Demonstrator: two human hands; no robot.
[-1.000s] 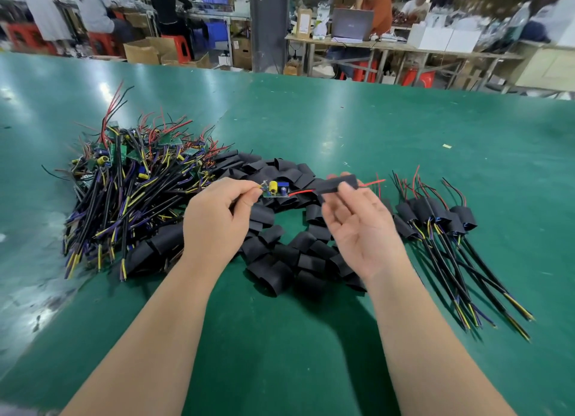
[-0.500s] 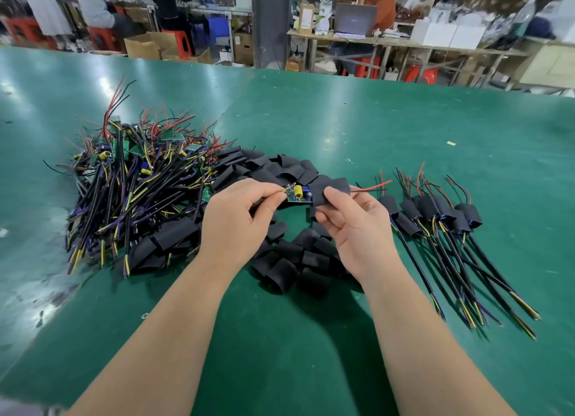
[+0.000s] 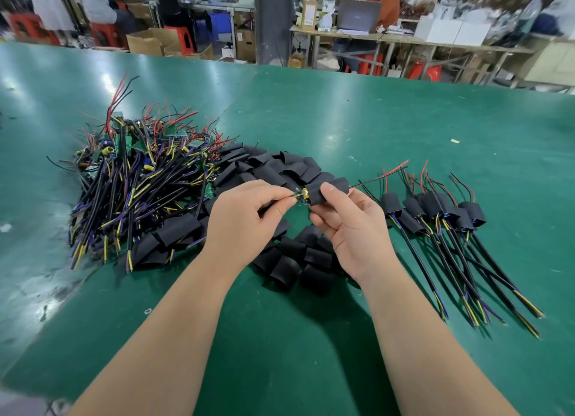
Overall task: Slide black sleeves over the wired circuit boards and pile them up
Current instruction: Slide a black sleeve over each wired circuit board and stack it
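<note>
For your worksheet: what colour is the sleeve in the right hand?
The sleeve is black; head view.

Green table [image 3: 342, 120], wired boards [image 3: 140, 179], sleeves [image 3: 286, 266], sleeved boards [image 3: 435, 210]

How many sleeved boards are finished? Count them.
7 visible: black-sleeved wired circuit boards fanned side by side on the green table, right of the right hand; overlap may hide more.

Open green table [image 3: 373, 120] beyond, board heap [image 3: 140, 182] left, sleeved bundle [image 3: 451, 223] right, loose sleeves [image 3: 292, 260] between
</note>
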